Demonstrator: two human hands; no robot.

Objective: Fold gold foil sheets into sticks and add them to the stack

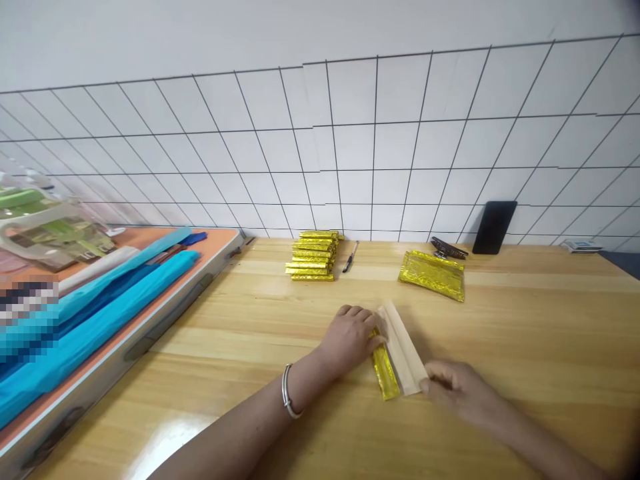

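A sheet of gold foil paper [386, 375] lies on the table, with a gold strip on the left and a creased tan panel on the right. My left hand [353, 333] holds its upper left part against the tabletop, fingers curled and thumb on the foil. At the lower right corner of the tan panel, my right hand [447, 387] pinches the edge; it is slightly blurred. Behind my hands stands a pile of rolled or folded gold paper strips [314, 257]. To the right lies a stack of flat gold foil sheets [433, 275].
A pen [351, 258] lies beside the pile. Near the tiled wall [350, 147] are a black hair claw clip [449, 249] and a dark phone-like slab [494, 228] leaning upright. Blue fabric [125, 307] and a clear bag [50, 233] cover the raised orange surface at left.
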